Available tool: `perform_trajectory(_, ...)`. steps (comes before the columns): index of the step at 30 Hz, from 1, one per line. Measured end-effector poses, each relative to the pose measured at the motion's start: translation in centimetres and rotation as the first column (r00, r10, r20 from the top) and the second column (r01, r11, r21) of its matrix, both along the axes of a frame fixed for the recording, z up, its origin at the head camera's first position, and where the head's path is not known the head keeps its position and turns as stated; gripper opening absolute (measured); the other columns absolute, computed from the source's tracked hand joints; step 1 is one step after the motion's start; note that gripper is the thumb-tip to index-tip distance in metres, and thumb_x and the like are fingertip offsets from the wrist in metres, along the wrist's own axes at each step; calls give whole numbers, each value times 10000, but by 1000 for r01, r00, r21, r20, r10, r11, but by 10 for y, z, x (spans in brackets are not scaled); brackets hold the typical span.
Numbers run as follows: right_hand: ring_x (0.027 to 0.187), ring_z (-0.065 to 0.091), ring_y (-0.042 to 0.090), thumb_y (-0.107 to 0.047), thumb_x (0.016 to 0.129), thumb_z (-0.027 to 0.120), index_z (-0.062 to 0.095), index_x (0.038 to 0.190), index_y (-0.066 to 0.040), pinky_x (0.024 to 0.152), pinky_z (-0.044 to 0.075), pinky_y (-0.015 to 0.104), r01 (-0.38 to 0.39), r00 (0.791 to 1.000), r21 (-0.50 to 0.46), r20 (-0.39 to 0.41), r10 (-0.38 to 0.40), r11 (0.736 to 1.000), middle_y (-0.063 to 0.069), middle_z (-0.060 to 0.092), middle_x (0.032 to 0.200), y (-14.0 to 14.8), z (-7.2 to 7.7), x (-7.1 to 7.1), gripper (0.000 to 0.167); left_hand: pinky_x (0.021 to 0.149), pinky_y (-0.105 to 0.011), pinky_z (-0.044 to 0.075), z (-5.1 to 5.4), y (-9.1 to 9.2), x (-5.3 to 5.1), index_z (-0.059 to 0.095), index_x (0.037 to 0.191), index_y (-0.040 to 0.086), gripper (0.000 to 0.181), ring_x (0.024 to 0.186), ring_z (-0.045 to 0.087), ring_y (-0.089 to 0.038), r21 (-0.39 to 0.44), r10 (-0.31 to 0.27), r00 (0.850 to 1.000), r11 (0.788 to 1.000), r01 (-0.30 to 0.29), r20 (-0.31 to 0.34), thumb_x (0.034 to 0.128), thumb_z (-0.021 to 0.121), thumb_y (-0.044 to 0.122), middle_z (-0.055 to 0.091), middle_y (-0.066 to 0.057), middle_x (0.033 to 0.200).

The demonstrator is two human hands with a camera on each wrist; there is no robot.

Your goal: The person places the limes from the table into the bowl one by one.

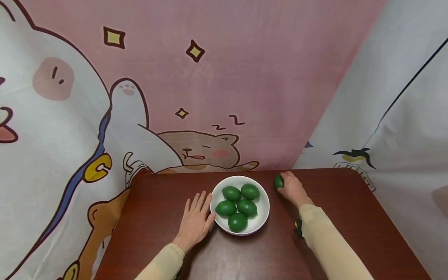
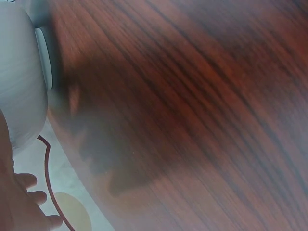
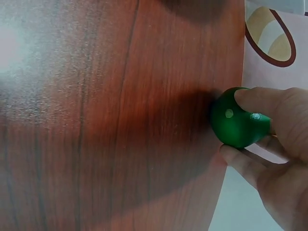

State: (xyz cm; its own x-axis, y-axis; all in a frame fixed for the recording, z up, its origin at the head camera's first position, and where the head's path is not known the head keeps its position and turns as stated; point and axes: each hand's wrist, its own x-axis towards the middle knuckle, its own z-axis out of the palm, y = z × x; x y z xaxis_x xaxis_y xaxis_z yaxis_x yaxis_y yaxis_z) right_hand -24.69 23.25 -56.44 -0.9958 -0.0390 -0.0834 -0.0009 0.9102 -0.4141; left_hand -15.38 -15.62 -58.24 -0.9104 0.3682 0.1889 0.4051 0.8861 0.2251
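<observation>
A white bowl (image 1: 263, 217) holds several green limes (image 1: 238, 222) near the middle of the table. To its right, close to the table's back edge, my right hand (image 1: 293, 189) grips one more lime (image 3: 234, 126) between thumb and fingers. In the right wrist view that lime is at or just above the tabletop; I cannot tell which. My left hand (image 1: 194, 221) is on the bowl's left side, fingers straight and spread, its thumb at the rim. The left wrist view shows part of the bowl (image 2: 21, 72) and a few fingertips (image 2: 37, 197).
The dark red-brown wooden table (image 1: 157, 210) ends at the back against a pink cloth (image 1: 273, 85) printed with cartoon animals. White cloth (image 1: 406, 116) hangs on the right side. Light glares off the table at the front.
</observation>
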Motion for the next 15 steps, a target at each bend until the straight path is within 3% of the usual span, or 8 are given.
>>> perform_trajectory(15,1166,591,471,-98,868,807,545,1348,135,976,511,589,6,1000,4,-2,-6,1000,336,553,1360,-5,4,19,594,1197,-644,235,0,0,1,342,1622,128,659,1517,322,-391,12,4,1000,1000,-4,-24,1065,498,443,362,-170,1642)
